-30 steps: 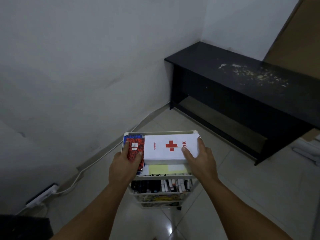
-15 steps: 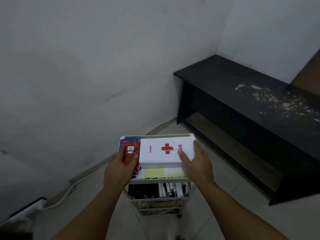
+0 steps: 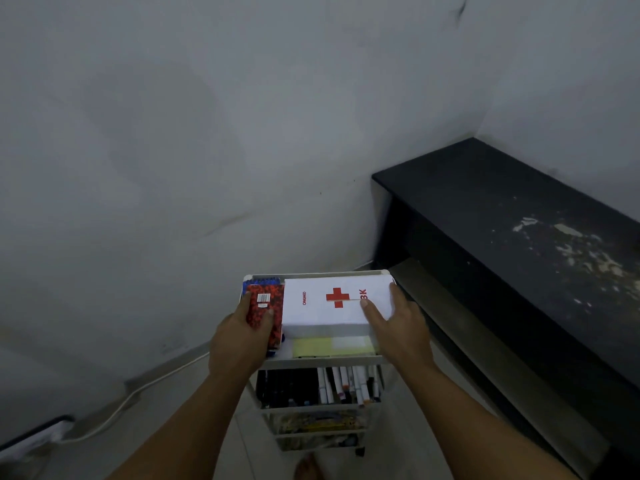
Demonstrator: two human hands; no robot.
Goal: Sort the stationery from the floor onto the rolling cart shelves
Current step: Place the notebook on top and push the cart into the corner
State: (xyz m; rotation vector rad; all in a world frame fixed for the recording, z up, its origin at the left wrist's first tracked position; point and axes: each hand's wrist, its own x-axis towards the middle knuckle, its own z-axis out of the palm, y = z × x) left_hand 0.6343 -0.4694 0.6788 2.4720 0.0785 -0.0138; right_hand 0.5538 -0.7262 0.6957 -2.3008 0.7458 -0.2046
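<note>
A white rolling cart (image 3: 322, 362) stands in front of me near the wall. On its top shelf lies a white box with a red cross (image 3: 322, 306), beside a red patterned notebook (image 3: 265, 306) that lies on a blue spiral notebook (image 3: 261, 281). My left hand (image 3: 239, 337) grips the red notebook at its near end. My right hand (image 3: 394, 327) holds the right end of the white box, thumb on top. Yellow paper (image 3: 329, 347) lies under the box. The middle shelf holds several markers and pens (image 3: 346, 384); the lower shelf holds colourful items (image 3: 318, 424).
A black bench or low table (image 3: 519, 244) with pale debris on top stands close to the right of the cart. A grey wall is just behind. A white cable (image 3: 145, 386) and a power strip (image 3: 31, 436) lie on the floor at left.
The cart and both hands have come closer to the wall and the black bench; the view has tilted up. Both hands keep the same hold.
</note>
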